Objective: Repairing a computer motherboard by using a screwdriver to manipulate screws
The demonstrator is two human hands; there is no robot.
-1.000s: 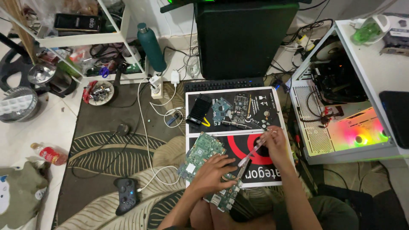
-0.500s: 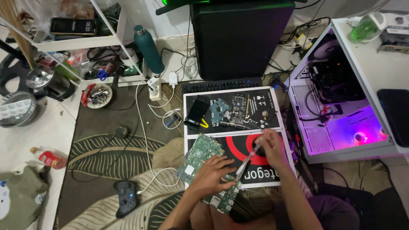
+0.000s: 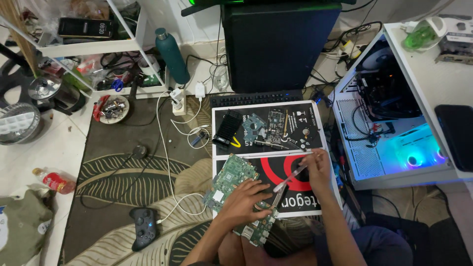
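A green circuit board [image 3: 231, 181] lies tilted on my lap and the edge of a black, red and white printed sheet [image 3: 295, 202]. My left hand [image 3: 245, 201] presses flat on the board's lower half and holds it steady. My right hand [image 3: 318, 166] grips a thin light-coloured tool [image 3: 289, 179] that slants down-left, its tip just above the board near my left fingers. Further back on a second black sheet [image 3: 310, 116] rest a black heatsink [image 3: 228, 127], a small blue-green board [image 3: 254, 126] and several small parts.
An open white computer case [image 3: 389, 123] with glowing fans stands at the right. A black tower [image 3: 278, 44] and keyboard [image 3: 256, 99] sit behind the sheets. A game controller [image 3: 144, 226], cables, a red bottle [image 3: 54, 181], a teal flask [image 3: 172, 55] and a cluttered shelf lie left.
The view has shifted slightly, and the case lighting went from orange-green through purple to blue. My right hand moved the tool a little; my left hand stays on the board.
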